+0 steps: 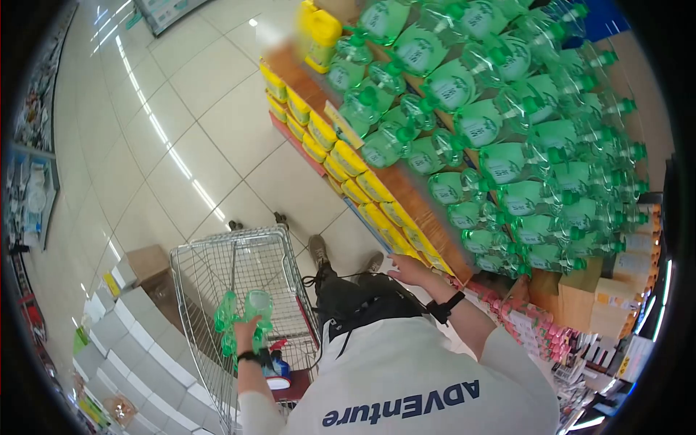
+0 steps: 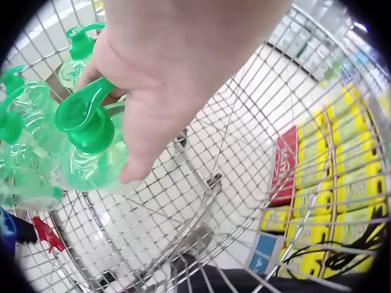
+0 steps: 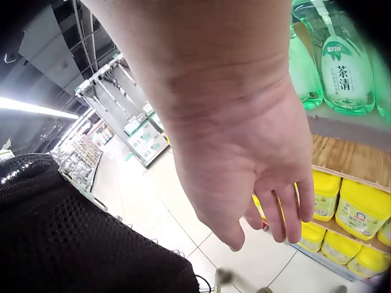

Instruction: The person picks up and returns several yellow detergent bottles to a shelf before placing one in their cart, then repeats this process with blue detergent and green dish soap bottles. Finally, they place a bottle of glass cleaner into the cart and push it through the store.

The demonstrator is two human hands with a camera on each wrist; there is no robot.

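Observation:
In the head view my left hand [image 1: 246,335] is inside the metal shopping cart [image 1: 206,243], at a green pump bottle [image 1: 259,308]. The left wrist view shows the hand [image 2: 156,79] gripping a clear green bottle [image 2: 91,168] below its pump, thumb on the near side, fingers mostly hidden behind. Several similar bottles [image 2: 40,125] stand close beside it. My right hand [image 1: 412,270] hangs empty near the display's wooden edge; in the right wrist view its palm [image 3: 244,155] shows, with the fingers loosely extended.
Rows of green pump bottles [image 1: 507,167] fill the display at the right, above stacked yellow containers [image 1: 348,159]. White boxes [image 1: 130,348] are stacked left of the cart. A blue and white bottle with a red part [image 1: 277,370] lies in the cart's near end.

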